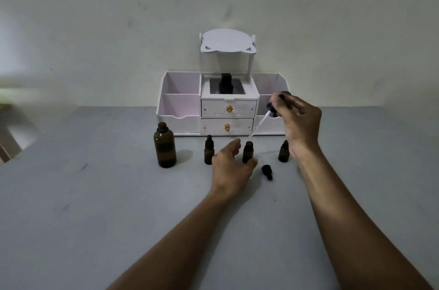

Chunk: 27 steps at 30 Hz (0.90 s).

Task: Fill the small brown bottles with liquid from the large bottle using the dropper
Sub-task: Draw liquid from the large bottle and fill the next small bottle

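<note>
Presently the filling is under way, and by my judgement well short of done.

Left of centre stands the large bottle (164, 145), uncapped, upright on the table (83, 206); its level cannot be read through the dark glass.

Next to the right is a small bottle (208, 150) with its black dropper cap on. Whether it has been filled cannot be told.

At centre, the left hand (231, 166) reaches in with fingers loosely curled about the base of the open middle bottle (247, 152), thumb to the right of it, apparently steadying it; firm contact cannot be confirmed.

Above that bottle's mouth hangs the tip of the dropper (260, 123), tilted, its glass tube running up and to the right to the black bulb. The right hand (298, 123), right of centre, pinches that bulb between thumb and fingertips. Whether liquid is leaving the tube is too fine to see.

A loose black cap (267, 171) lies on its side just below and right of the middle bottle.

Further right, a third small bottle (284, 152) stands partly behind the right wrist; its top is hidden.

Behind, at upper centre, sits a white organiser (180, 109) with two drawers.

Count: one large bottle, three small bottles, one dropper in hand, one loose cap. Remaining, as judged: finish the middle bottle, cap it, and attend to any unfilled others.
</note>
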### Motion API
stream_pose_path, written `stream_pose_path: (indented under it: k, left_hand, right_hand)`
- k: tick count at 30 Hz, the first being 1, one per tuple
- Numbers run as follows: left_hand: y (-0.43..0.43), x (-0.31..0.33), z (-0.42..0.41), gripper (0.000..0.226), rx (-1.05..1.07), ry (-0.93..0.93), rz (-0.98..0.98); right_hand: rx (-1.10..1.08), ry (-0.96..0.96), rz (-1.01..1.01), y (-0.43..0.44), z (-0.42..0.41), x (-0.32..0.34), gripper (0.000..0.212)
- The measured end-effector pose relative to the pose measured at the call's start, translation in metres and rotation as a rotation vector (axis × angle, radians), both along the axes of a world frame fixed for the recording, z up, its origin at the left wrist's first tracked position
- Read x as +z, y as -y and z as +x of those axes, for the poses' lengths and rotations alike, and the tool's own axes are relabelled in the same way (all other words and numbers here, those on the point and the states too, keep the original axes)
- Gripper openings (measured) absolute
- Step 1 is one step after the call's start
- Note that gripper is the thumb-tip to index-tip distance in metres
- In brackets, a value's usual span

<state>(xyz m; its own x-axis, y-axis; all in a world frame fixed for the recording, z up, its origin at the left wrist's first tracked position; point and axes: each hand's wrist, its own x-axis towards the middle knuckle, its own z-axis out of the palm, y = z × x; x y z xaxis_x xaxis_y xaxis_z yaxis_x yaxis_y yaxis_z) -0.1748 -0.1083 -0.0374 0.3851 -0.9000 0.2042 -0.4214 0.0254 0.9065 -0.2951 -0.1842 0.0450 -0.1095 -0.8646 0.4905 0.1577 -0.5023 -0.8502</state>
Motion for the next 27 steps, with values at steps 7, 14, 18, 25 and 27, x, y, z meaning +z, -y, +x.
stream_pose_path:
  k: [7,14,18,25,27]
  left_hand:
    - [0.014,-0.004,0.004,0.062,0.011,0.01,-0.022]
    - [0.014,0.0,0.005,0.038,-0.003,0.042,-0.058]
    - [0.013,0.0,0.005,0.038,-0.001,0.07,-0.041]
    - [0.014,-0.002,0.005,0.038,0.006,0.066,-0.034]
    - [0.014,-0.002,0.005,0.038,0.006,0.077,-0.032]
  right_hand:
    - [-0.025,-0.108,0.0,0.004,0.005,-0.009,0.011]
    - [-0.013,-0.123,-0.008,0.006,0.01,-0.013,0.01]
    - [-0.03,-0.121,-0.019,0.009,0.012,-0.015,0.012]
    - [-0.082,-0.193,-0.059,0.014,0.015,-0.019,0.012]
    - [-0.089,-0.215,-0.06,0.012,0.015,-0.019,0.01]
